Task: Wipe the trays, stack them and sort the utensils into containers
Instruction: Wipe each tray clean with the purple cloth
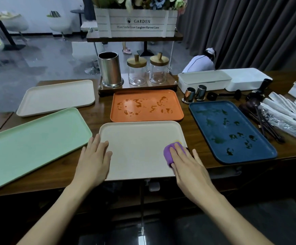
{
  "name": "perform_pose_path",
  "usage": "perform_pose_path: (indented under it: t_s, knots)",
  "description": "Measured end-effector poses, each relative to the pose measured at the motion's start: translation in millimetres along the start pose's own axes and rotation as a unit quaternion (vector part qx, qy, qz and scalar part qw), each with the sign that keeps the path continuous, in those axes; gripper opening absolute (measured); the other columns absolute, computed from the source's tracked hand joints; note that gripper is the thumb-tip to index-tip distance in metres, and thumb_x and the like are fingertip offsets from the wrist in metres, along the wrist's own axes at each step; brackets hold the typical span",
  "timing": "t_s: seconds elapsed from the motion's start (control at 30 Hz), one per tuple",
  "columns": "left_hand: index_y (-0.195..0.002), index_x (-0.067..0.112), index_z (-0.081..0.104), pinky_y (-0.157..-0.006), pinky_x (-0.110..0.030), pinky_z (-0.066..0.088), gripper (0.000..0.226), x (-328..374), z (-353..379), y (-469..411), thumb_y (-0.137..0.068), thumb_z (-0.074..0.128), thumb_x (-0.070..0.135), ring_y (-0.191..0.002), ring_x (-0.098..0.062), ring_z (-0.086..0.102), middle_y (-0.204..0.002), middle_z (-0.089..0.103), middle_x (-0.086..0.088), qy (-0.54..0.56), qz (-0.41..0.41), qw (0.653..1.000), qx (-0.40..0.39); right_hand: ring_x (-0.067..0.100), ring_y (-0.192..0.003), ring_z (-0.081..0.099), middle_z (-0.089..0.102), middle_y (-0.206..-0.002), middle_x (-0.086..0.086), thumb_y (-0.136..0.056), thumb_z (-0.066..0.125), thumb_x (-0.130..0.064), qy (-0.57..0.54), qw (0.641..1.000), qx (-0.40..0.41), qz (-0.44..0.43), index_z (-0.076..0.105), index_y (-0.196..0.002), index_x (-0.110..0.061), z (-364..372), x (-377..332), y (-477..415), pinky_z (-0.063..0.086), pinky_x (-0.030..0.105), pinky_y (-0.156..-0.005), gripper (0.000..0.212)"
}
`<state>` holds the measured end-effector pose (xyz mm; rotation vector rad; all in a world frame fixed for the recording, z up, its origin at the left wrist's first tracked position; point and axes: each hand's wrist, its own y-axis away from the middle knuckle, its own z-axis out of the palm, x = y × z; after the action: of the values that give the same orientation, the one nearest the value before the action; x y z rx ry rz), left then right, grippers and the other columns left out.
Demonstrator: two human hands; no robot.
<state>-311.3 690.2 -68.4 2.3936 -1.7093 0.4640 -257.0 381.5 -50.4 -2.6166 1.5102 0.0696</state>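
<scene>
Lying on the cream tray [138, 144], a purple cloth [168, 153] was pinned by the right hand [187, 165], fingers straight; the left hand [94, 160] was spread flat.

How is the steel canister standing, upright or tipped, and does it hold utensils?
Upright: the steel canister stands on its base on the wooden stand. Nothing sticks out of its open mouth; its depths are hidden, so cannot tell if empty.

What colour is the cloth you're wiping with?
Purple. The cloth sits under the right hand on the cream tray, seen clearly in the head view.
</scene>
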Motion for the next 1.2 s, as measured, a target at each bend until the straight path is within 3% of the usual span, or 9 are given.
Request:
perform_pose_path:
  t_s: [0.1, 0.33, 0.4, 0.47, 0.53, 0.6, 0.67, 0.93, 1.2]
  knots:
    - [-0.151, 0.020, 0.042, -0.126, -0.049, 0.010, 0.054, -2, 0, 0, -0.106, 0.035, 0.049, -0.158, -0.025, 0.000, -0.172, 0.008, -0.003, -0.003, 0.007, 1.000, -0.005, 0.018, -0.154, 0.015, 0.018, -0.167, 0.002, -0.106, 0.033, -0.030, -0.012, 1.000, -0.026, 0.002, 0.025, -0.158, -0.017, -1, 3, -20, 0.005, 0.043, -0.124, 0.054]
    - [-0.151, 0.021, 0.042, -0.126, -0.051, 0.008, 0.068, 4, -6, 2, -0.101, 0.026, 0.065, -0.158, -0.028, 0.000, -0.171, 0.011, -0.009, -0.087, 0.028, 0.996, -0.002, 0.017, -0.155, 0.006, 0.008, -0.168, -0.002, -0.108, 0.028, -0.030, -0.065, 0.997, -0.045, 0.019, 0.016, -0.160, -0.022, -8, 7, -59, 0.002, 0.042, -0.124, 0.053]
    - [-0.147, 0.023, 0.047, -0.125, -0.053, 0.007, 0.072, 14, -9, 1, -0.099, 0.022, 0.071, -0.158, -0.032, 0.004, -0.169, 0.019, -0.012, -0.148, 0.084, 0.985, 0.015, 0.017, -0.155, 0.006, 0.008, -0.168, -0.003, -0.109, 0.028, -0.030, -0.077, 0.996, -0.048, 0.022, 0.016, -0.160, -0.022, -10, 7, -62, 0.002, 0.042, -0.125, 0.053]
    - [-0.149, 0.027, 0.048, -0.124, -0.052, 0.004, 0.077, 37, -7, -1, -0.093, 0.027, 0.076, -0.157, -0.033, 0.009, -0.167, 0.026, -0.013, -0.130, 0.164, 0.978, 0.026, 0.015, -0.154, 0.006, 0.008, -0.168, -0.004, -0.109, 0.028, -0.030, -0.086, 0.995, -0.047, 0.024, 0.015, -0.160, -0.023, -10, 7, -61, 0.001, 0.042, -0.125, 0.053]
    - [-0.159, 0.035, 0.031, -0.125, -0.047, -0.005, 0.083, 66, 1, -3, -0.090, 0.029, 0.082, -0.158, -0.027, 0.001, -0.171, 0.014, -0.006, -0.088, 0.197, 0.976, -0.038, 0.014, -0.154, 0.005, 0.008, -0.168, -0.005, -0.109, 0.028, -0.032, -0.094, 0.994, -0.049, 0.026, 0.015, -0.160, -0.023, -11, 7, -61, 0.000, 0.042, -0.125, 0.054]
    - [-0.163, 0.039, 0.010, -0.125, -0.047, -0.011, 0.093, 84, 13, -3, -0.086, 0.026, 0.089, -0.158, -0.022, -0.012, -0.172, -0.004, 0.000, -0.083, 0.175, 0.975, -0.108, 0.013, -0.154, 0.005, 0.007, -0.168, -0.006, -0.109, 0.028, -0.033, -0.101, 0.993, -0.052, 0.030, 0.014, -0.160, -0.024, -12, 7, -61, -0.001, 0.043, -0.126, 0.054]
    - [-0.162, 0.041, 0.002, -0.125, -0.048, -0.012, 0.098, 88, 21, -5, -0.082, 0.023, 0.093, -0.157, -0.020, -0.017, -0.171, -0.011, 0.003, -0.079, 0.146, 0.978, -0.127, 0.014, -0.154, 0.005, 0.007, -0.168, -0.006, -0.108, 0.029, -0.035, -0.105, 0.993, -0.053, 0.033, 0.013, -0.160, -0.025, -14, 6, -59, -0.002, 0.044, -0.125, 0.055]
    - [-0.162, 0.043, 0.001, -0.125, -0.048, -0.011, 0.095, 83, 29, -6, -0.082, 0.018, 0.092, -0.157, -0.019, -0.018, -0.171, -0.012, 0.005, -0.074, 0.143, 0.981, -0.111, 0.014, -0.155, -0.005, -0.008, -0.167, -0.005, -0.108, 0.025, -0.037, -0.076, 0.995, -0.045, 0.053, -0.002, -0.161, -0.024, -12, -14, 16, -0.012, 0.035, -0.122, 0.061]
    - [-0.161, 0.043, -0.003, -0.125, -0.048, -0.014, 0.099, 84, 27, -5, -0.077, 0.011, 0.093, -0.155, -0.019, -0.022, -0.170, -0.017, 0.006, -0.080, 0.149, 0.978, -0.124, 0.019, -0.155, 0.002, 0.000, -0.169, 0.000, -0.108, 0.026, -0.032, -0.043, 0.997, -0.052, 0.046, 0.002, -0.161, -0.018, -8, -8, -18, -0.003, 0.042, -0.125, 0.060]
